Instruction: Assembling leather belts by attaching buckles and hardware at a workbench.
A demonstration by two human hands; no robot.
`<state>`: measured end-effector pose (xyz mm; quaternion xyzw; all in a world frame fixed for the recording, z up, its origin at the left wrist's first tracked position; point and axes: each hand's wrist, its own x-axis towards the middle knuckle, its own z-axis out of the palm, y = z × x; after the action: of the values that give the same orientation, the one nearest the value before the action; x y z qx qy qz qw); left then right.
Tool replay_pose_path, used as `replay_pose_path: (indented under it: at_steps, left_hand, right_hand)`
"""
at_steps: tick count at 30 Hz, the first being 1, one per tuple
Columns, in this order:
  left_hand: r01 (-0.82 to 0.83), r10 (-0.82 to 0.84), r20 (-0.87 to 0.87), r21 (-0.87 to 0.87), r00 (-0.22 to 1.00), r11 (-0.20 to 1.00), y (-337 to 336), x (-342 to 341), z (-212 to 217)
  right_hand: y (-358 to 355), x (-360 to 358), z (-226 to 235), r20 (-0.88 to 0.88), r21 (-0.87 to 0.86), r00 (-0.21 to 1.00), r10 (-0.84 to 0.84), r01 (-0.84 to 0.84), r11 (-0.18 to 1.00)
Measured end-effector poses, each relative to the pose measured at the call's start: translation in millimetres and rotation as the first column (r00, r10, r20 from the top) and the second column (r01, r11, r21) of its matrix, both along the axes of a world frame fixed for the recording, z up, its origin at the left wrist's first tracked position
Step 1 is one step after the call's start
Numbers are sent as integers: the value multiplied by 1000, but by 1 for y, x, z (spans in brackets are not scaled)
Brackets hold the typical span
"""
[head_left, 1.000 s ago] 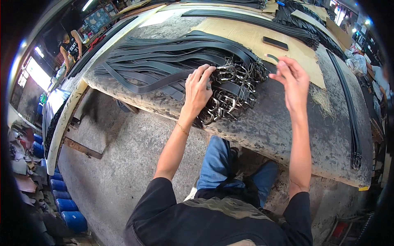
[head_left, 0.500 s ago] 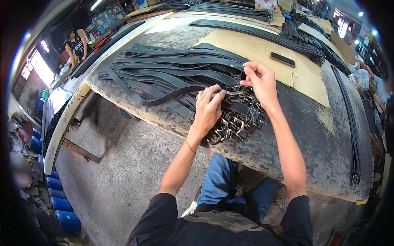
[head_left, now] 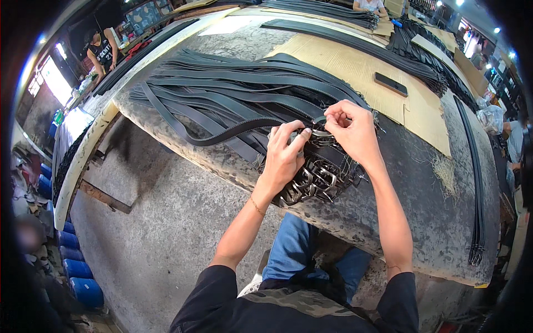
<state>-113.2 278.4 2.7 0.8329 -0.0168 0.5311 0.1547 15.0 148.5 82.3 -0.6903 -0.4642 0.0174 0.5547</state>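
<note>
A dark belt (head_left: 216, 136) with light edge stitching bends out across the table, its buckle end at my fingers. My left hand (head_left: 284, 154) is closed on that end, thumb and forefinger pinching near the metal buckle. Just to the right, my right hand (head_left: 352, 129) has thumb and fingertips pressed together at the buckle; anything very small between them is hidden. Several silver buckles (head_left: 313, 180) lie heaped under and between my hands. The other belts (head_left: 222, 83) spread away to the left in a thick pile.
A black phone (head_left: 390, 84) lies on a cardboard sheet (head_left: 344, 61) beyond my right hand. Loose thread (head_left: 445, 172) gathers at its corner. Thin belts (head_left: 473, 188) run along the table's right side. More straps (head_left: 355, 47) lie at the back. Another person (head_left: 102, 53) works far left.
My right hand has come down and a little left, from above the pile to the buckle. My left hand has stayed on the belt end. The view has shifted slightly.
</note>
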Motion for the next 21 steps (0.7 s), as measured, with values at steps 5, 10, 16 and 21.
replay_pose_path:
  at_steps: [5, 10, 16, 21]
  left_hand:
    - [-11, 11, 18, 12, 1000, 1000, -1, 1, 3]
    - [2, -2, 22, 8, 1000, 1000, 0, 0, 3]
    - [51, -57, 89, 63, 994, 997, 2, 0, -6]
    - [23, -34, 77, 150, 996, 988, -23, -11, 24]
  right_hand:
    - [0, -2, 1, 46, -16, 999, 7, -6, 1000]
    - [-2, -7, 5, 88, -46, 996, 7, -3, 999]
    - [-9, -5, 5, 43, 212, 992, -119, 107, 971]
    - [-94, 25, 29, 45, 408, 946, -322, 277, 870]
